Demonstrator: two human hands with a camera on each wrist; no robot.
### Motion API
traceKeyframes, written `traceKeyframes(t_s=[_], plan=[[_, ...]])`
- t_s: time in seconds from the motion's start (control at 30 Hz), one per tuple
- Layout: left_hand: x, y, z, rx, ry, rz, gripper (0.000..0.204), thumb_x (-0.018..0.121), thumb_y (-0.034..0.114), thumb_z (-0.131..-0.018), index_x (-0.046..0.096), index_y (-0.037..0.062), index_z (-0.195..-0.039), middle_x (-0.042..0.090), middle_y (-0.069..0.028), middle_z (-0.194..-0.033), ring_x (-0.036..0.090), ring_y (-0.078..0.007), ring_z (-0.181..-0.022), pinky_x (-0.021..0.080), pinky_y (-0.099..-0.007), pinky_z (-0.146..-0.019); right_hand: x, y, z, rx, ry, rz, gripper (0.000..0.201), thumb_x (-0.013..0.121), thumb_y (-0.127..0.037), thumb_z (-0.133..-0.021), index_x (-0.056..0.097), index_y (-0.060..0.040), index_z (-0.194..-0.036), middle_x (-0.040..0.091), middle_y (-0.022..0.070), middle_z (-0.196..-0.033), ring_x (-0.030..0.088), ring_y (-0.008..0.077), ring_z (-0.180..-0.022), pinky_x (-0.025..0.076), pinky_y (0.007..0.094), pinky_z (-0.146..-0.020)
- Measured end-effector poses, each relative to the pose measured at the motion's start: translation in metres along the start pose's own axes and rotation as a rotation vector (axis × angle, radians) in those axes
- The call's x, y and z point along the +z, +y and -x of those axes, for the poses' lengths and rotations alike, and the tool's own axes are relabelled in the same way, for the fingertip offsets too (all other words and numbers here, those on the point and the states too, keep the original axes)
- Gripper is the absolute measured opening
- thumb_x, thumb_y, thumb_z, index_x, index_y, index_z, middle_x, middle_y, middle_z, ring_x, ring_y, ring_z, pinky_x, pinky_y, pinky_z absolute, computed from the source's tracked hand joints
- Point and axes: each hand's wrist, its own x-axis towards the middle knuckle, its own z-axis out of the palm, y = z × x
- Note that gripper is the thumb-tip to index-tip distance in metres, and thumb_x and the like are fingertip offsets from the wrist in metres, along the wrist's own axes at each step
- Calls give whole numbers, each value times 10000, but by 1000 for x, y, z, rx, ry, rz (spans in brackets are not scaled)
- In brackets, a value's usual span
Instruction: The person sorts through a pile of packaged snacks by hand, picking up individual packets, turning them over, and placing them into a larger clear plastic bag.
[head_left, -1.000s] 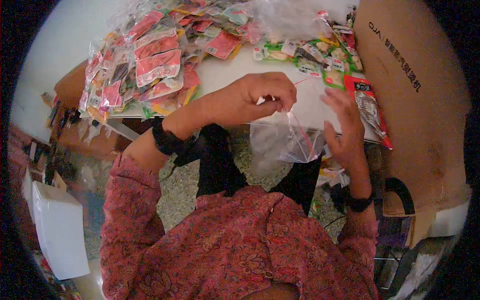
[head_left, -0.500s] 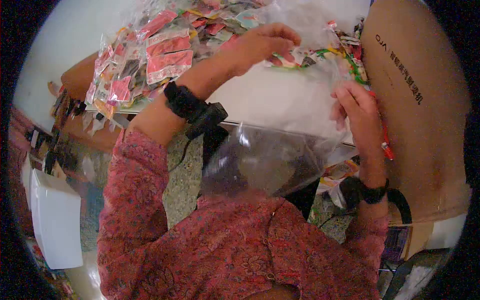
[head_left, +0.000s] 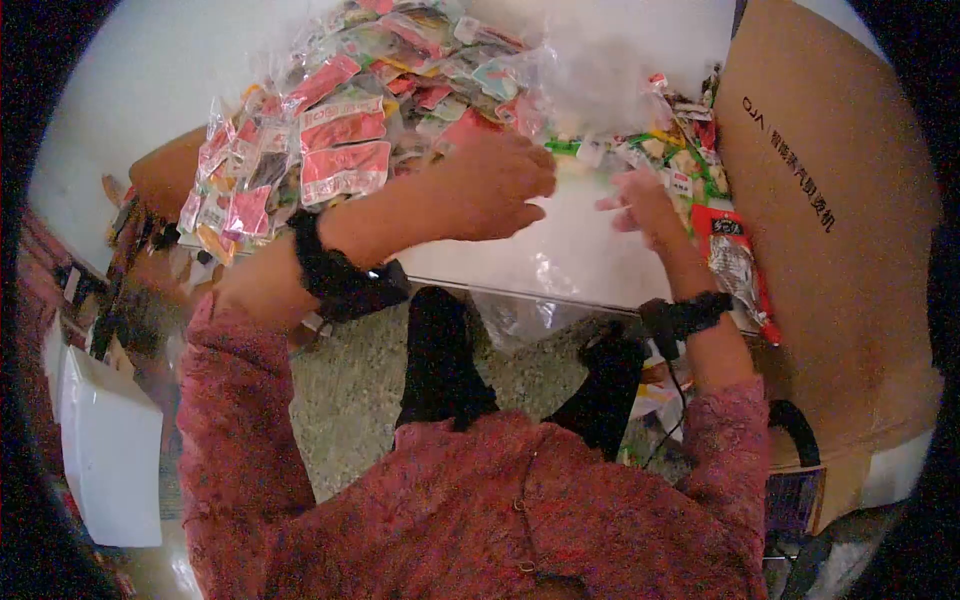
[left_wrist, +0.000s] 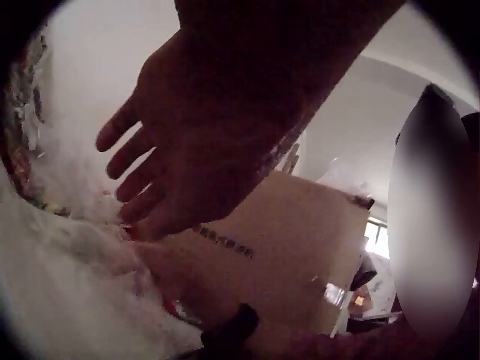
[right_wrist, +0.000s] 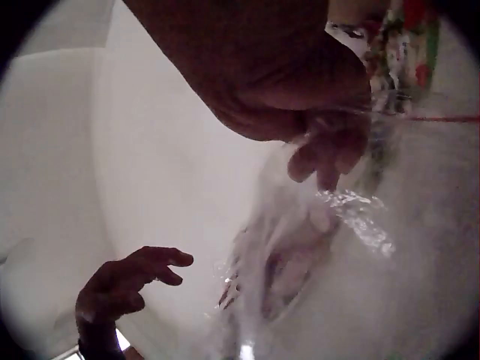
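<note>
A clear plastic bag (head_left: 530, 315) hangs over the table's front edge, its film hard to trace up between the hands. On the left, the left hand (head_left: 490, 185) is held above the white table with fingers apart and nothing visible in them; its fingers look straight in the left wrist view, where this hand (left_wrist: 202, 127) fills the upper middle. The right hand (head_left: 645, 205) is to its right. Seen from the right wrist, the right hand (right_wrist: 322, 127) pinches clear film (right_wrist: 352, 217) with fingers bent, and the left hand (right_wrist: 127, 285) is apart from it.
Flat sealed food packets (head_left: 345, 150) are heaped at the table's left and back. Green-edged packets (head_left: 685, 165) and a red packet (head_left: 735, 265) lie at the right, beside a tall cardboard box (head_left: 820, 250). Crumpled clear plastic (head_left: 600, 85) lies at the back.
The left hand has come back from the far part of the table toward the front. The right hand has moved left, and the bag that was spread over the lap now hangs lower and narrower.
</note>
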Motion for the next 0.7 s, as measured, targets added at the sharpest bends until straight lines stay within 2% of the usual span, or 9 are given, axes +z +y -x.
traceKeyframes(t_s=[0.03,0.1,0.13,0.2,0.23,0.3,0.53,0.57,0.7], plan=[[15,-3,-11,7,6,-6,239,541,170,-749,524,41,-949,520,-113,-1036,467,-279,-1004,376,-386,-854,6,0,-3,-7,8,1,294,473,-238,-763,468,-40,-980,574,92,-852,581,185,-697,468,275,-502],[42,-4,-36,66,438,145,219,545,176,-710,531,92,-912,540,-58,-927,543,-271,-819,450,-380,-655,22,4,-6,149,-134,-208,271,474,-249,-802,433,-102,-1025,606,81,-791,568,208,-586,466,305,-451],[44,-3,-44,80,439,149,219,545,176,-710,531,92,-912,540,-58,-927,543,-271,-819,450,-380,-655,26,16,-11,148,-120,-211,271,474,-249,-802,433,-102,-1025,606,81,-791,568,208,-586,466,305,-451],[46,2,-61,-19,240,227,209,516,179,-731,521,109,-928,539,-44,-957,560,-276,-778,456,-380,-606,30,40,-20,-196,-191,128,306,523,-232,-766,477,-73,-1024,538,88,-971,578,186,-693,497,287,-548],[83,-15,-79,71,333,316,210,505,185,-733,522,100,-924,552,-83,-923,560,-291,-766,448,-386,-618,36,28,-10,-194,-177,130,306,523,-232,-766,477,-73,-1024,538,88,-971,578,186,-693,497,287,-548],[108,-27,-96,62,254,334,206,504,194,-735,529,94,-913,559,-104,-869,560,-301,-752,445,-390,-619,48,-4,17,-132,-121,-90,257,538,-204,-777,511,-45,-976,568,84,-864,574,173,-668,505,298,-554],[140,-23,-124,64,-50,447,175,511,116,-697,568,47,-848,576,-138,-834,560,-298,-786,449,-380,-682,-3,32,8,152,-183,7,206,545,-165,-780,546,11,-886,582,97,-763,567,153,-614,488,275,-528],[130,-12,-127,16,-170,247,147,516,108,-678,564,37,-798,563,-158,-806,553,-313,-768,449,-390,-667,-4,31,15,194,-172,38,207,542,-166,-783,548,10,-891,583,95,-748,566,149,-604,481,266,-525],[162,-2,-131,34,-70,259,123,514,102,-673,546,21,-760,539,-182,-773,542,-333,-745,451,-400,-643,-18,10,41,260,-200,51,215,536,-167,-784,551,24,-882,581,87,-734,560,138,-609,465,248,-529]])
